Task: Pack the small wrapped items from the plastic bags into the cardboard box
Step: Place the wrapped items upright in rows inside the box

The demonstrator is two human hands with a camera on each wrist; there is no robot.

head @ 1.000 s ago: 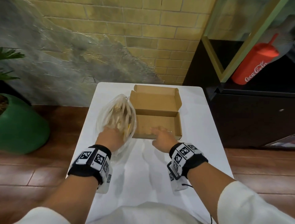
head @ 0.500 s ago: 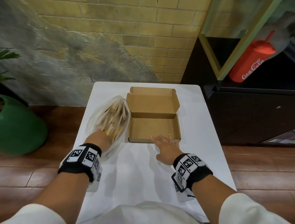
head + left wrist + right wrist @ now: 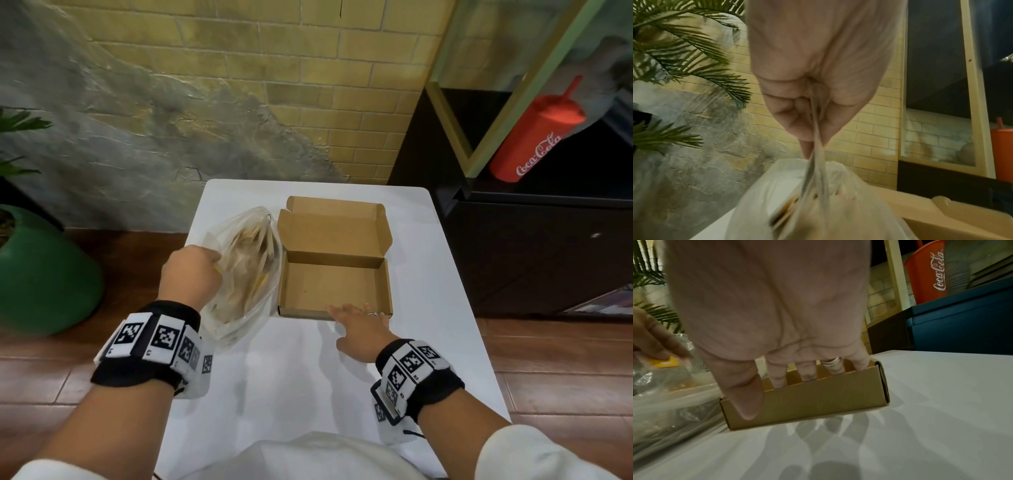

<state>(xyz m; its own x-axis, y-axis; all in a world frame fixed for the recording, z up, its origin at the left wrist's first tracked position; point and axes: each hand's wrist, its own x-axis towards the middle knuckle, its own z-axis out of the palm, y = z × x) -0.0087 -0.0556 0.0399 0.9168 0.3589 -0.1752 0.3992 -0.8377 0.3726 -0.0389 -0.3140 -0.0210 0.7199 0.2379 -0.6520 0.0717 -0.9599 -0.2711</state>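
An open cardboard box, empty with its lid flap standing up at the back, sits mid-table. Left of it and touching it lies a clear plastic bag full of tan wrapped items. My left hand pinches a gathered fold of the bag and pulls it taut upward; the left hand fills the left wrist view. My right hand holds the box's near wall, its fingers inside the rim and the thumb on the outside.
The white table is small, with wooden floor on both sides. A green pot stands on the left. A black cabinet with a red Coca-Cola cup stands close on the right. A brick wall lies behind.
My left hand has risen and moved left, lifting the bag's edge. My right hand has drawn back from inside the box to its near wall.
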